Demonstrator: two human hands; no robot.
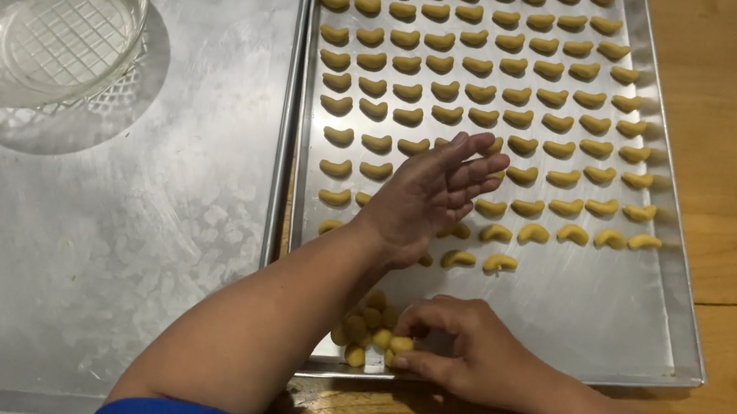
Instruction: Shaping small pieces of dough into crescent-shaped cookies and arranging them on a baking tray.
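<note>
While flat over the tray [669,317], left hand [430,197] open; right hand [465,348] pinching a dough piece [401,344].

Bare strip along near right of right-hand steel baking tray [627,330]; rows of curved yellow dough crescents [472,65] fill rest. Left-hand steel tray [79,268] bare except cut-glass bowl [32,11] in far-left corner.

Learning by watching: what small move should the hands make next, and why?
Probably the right hand lifts the dough piece under its fingers from the pile and sets it beside the last crescent in the unfinished front row; the left hand hovers flat there, and bare tray remains.
</note>
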